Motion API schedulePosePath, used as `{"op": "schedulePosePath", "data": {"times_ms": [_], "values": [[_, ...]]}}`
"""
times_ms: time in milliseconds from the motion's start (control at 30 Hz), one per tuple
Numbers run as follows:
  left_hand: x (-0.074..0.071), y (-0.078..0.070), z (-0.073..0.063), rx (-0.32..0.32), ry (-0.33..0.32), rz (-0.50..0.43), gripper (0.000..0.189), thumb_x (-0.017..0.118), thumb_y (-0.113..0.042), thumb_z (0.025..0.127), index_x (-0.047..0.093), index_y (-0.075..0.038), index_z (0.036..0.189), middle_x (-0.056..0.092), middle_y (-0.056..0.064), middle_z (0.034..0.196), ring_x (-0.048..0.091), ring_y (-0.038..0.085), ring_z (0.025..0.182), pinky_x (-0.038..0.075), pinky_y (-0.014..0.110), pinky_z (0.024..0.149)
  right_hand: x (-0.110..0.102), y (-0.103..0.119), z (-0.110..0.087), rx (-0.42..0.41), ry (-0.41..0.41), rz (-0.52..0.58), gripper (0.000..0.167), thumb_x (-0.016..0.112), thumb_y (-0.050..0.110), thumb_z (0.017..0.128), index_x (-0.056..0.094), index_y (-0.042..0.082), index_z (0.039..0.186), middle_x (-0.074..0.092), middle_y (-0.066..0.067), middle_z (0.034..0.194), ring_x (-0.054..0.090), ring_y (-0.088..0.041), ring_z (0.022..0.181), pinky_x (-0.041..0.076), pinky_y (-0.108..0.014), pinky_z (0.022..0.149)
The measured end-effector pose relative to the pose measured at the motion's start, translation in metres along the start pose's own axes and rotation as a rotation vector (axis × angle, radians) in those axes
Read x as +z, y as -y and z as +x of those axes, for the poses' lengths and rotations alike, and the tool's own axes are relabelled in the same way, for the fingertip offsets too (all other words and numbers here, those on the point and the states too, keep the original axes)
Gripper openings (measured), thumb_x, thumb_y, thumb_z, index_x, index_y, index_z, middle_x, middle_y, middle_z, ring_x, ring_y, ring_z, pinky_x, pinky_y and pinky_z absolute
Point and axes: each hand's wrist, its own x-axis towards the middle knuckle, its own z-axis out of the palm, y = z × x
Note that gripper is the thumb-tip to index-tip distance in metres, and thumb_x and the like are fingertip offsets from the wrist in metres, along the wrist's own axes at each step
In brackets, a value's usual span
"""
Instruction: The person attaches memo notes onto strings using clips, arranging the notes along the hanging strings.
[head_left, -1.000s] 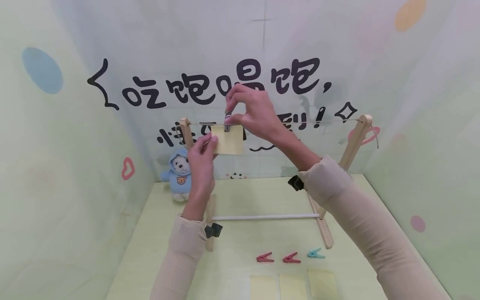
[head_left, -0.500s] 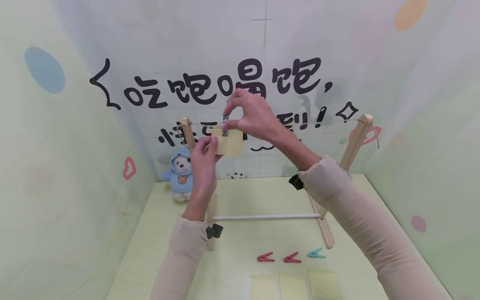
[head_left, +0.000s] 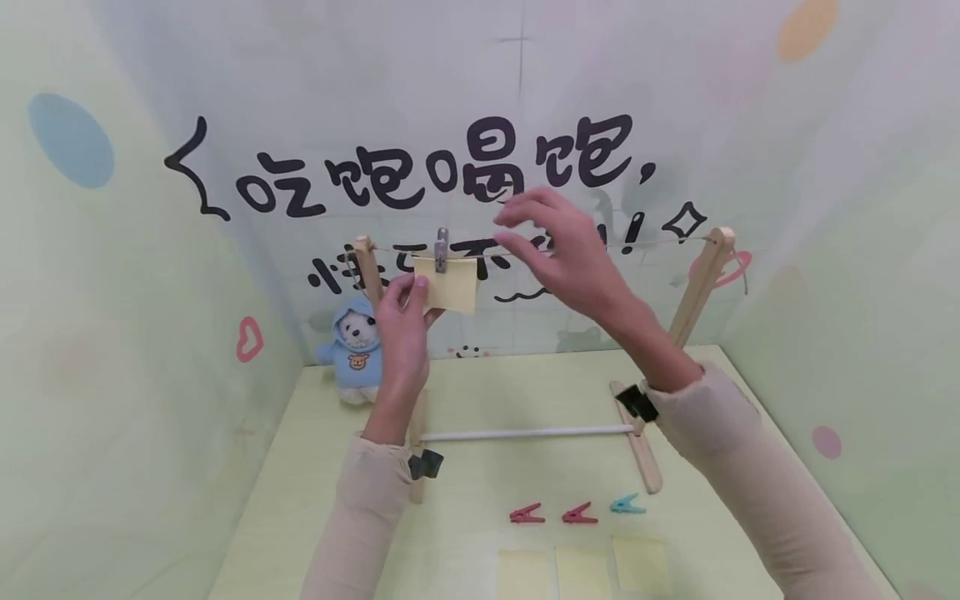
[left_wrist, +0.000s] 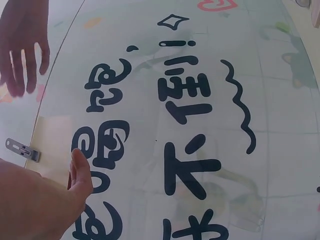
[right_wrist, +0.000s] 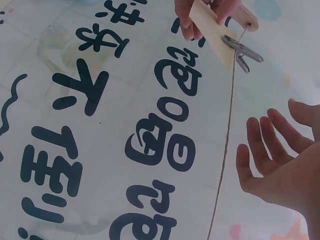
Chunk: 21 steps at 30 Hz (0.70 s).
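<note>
A pale yellow paper note [head_left: 454, 287] hangs at the string [head_left: 652, 242], with a grey clothespin [head_left: 442, 252] clamped over its top edge. My left hand [head_left: 403, 321] pinches the note's left side between thumb and fingers. To the right of the clothespin, my right hand [head_left: 566, 250] is off it, fingers spread and holding nothing. In the right wrist view the clothespin [right_wrist: 242, 51] grips both the note [right_wrist: 212, 31] and the string [right_wrist: 229, 125], and the right hand [right_wrist: 280, 155] stands apart from them.
Wooden posts [head_left: 701, 287] hold the string, joined low down by a white rod [head_left: 525, 433]. On the table lie two red clothespins [head_left: 528, 513], a blue one [head_left: 627, 504] and three yellow notes [head_left: 522, 575]. A plush toy in blue [head_left: 356, 354] sits at the back left.
My right hand has let go of the grey clothespin and drawn away to the right, fingers spreading. The left hand keeps its pinch on the note.
</note>
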Motion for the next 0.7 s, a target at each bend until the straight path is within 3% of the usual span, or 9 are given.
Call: {"op": "schedulePosePath", "data": {"times_ms": [133,233,367,500,600,700], "values": [[0.000,0.001,0.000,0.012,0.031,-0.013,0.026,0.051,-0.012,0.117,0.058,0.006,0.135,0.060,0.011,0.127,0.066,0.024,0.124,0.062,0.035,0.102,-0.012,-0.001,-0.039,-0.037,-0.047,0.015,0.016,0.077,-0.001,0.101,0.079,-0.003,0.116,0.075,-0.016,0.122,0.069,-0.028,0.115,0.054,-0.025,0.097],[-0.002,0.003,-0.002,0.025,0.064,-0.007,0.029,0.049,-0.013,0.118,0.056,0.006,0.139,0.060,0.011,0.125,0.066,0.022,0.122,0.062,0.037,0.102,-0.016,-0.004,-0.069,-0.037,-0.007,-0.001,0.016,0.076,-0.003,0.099,0.079,0.000,0.115,0.076,-0.013,0.120,0.070,-0.027,0.110,0.054,-0.021,0.092],[-0.008,0.006,-0.006,0.024,0.096,0.021,0.029,0.048,-0.015,0.119,0.054,0.006,0.139,0.060,0.012,0.128,0.067,0.020,0.115,0.062,0.040,0.103,-0.019,-0.013,-0.109,-0.013,0.071,-0.056,0.017,0.078,-0.004,0.097,0.080,0.005,0.111,0.077,-0.006,0.115,0.072,-0.023,0.106,0.054,-0.024,0.089],[-0.019,0.013,-0.013,0.010,0.138,0.068,0.030,0.044,-0.018,0.120,0.050,0.003,0.140,0.061,0.017,0.137,0.071,0.029,0.121,0.061,0.041,0.105,-0.019,-0.026,-0.143,0.017,0.120,-0.082,0.021,0.080,-0.006,0.094,0.080,0.010,0.108,0.076,-0.001,0.112,0.072,-0.020,0.106,0.056,-0.027,0.087],[-0.030,0.025,-0.024,0.016,0.174,0.126,0.034,0.044,-0.022,0.120,0.047,0.001,0.145,0.064,0.021,0.140,0.071,0.035,0.125,0.061,0.040,0.105,-0.016,-0.033,-0.163,0.062,0.141,-0.060,0.023,0.079,-0.006,0.095,0.079,0.012,0.109,0.075,0.002,0.113,0.071,-0.016,0.105,0.056,-0.022,0.084],[-0.039,0.047,-0.044,0.059,0.202,0.266,0.036,0.049,-0.021,0.119,0.049,-0.001,0.148,0.069,0.022,0.135,0.073,0.035,0.120,0.061,0.036,0.104,-0.012,-0.039,-0.184,0.099,0.158,-0.034,0.026,0.078,-0.005,0.096,0.078,0.016,0.111,0.075,0.003,0.114,0.070,-0.014,0.105,0.055,-0.019,0.084]]}}
